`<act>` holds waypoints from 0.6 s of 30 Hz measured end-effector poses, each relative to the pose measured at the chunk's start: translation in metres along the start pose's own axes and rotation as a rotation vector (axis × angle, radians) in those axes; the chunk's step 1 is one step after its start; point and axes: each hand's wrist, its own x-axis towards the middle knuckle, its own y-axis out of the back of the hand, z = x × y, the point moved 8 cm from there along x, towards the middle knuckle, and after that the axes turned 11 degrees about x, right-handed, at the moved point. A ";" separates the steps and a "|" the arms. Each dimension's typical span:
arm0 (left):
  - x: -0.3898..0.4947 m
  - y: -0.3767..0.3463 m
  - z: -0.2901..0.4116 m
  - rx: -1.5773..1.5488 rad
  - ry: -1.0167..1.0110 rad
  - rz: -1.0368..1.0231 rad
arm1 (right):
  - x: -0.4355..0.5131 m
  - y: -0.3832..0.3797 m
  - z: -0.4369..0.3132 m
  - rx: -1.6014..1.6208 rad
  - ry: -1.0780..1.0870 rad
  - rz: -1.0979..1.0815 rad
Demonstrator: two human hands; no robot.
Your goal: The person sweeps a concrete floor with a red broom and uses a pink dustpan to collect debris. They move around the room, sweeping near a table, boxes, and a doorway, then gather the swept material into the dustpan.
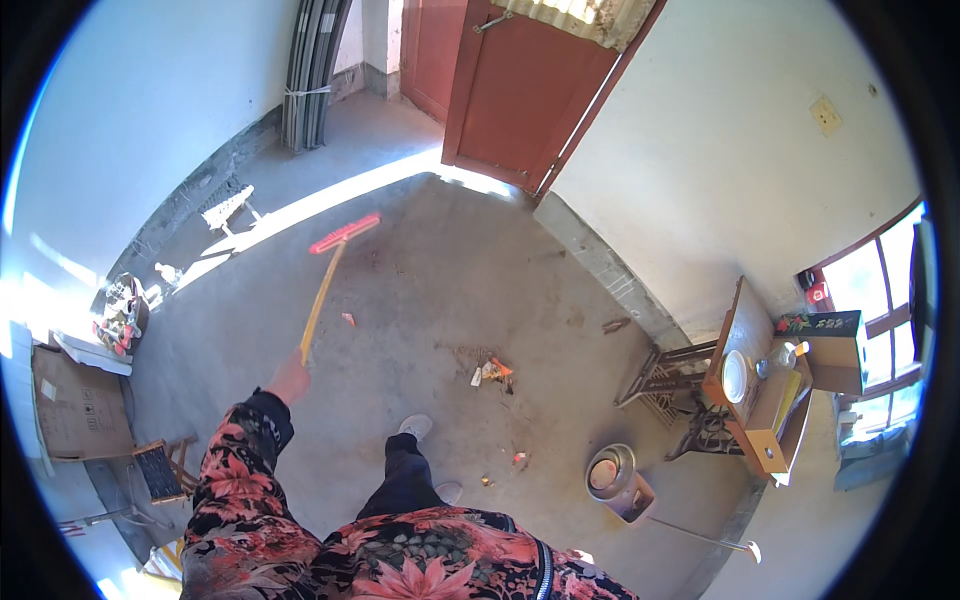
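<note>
My left hand (290,377) is closed around the end of a yellow broom handle (321,300), in front of me on the left. The pink broom head (345,233) is at the handle's far end, over the grey concrete floor (420,300). A small pink scrap (349,319) lies right of the handle. A small heap of litter (495,370) is on the floor ahead of my shoe (415,426). Smaller bits of litter (520,458) lie nearer to me on the right. My right hand is out of view.
At the right are a metal bowl (611,472) by a long-handled dustpan (639,504) and a table (731,337) with boxes. A cardboard box (81,405) and a folding stool (161,471) are at the left. A red door (532,97) is ahead, with a small white stool (227,208) to its left.
</note>
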 end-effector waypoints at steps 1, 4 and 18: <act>0.025 -0.002 -0.002 -0.065 0.067 -0.077 | 0.000 0.000 -0.002 -0.009 0.003 0.002; 0.090 -0.007 0.023 0.504 -0.344 -0.280 | -0.009 0.000 -0.002 -0.027 -0.005 0.017; -0.141 -0.065 0.112 0.046 -0.270 -0.592 | 0.041 -0.025 0.108 -0.159 0.307 -0.065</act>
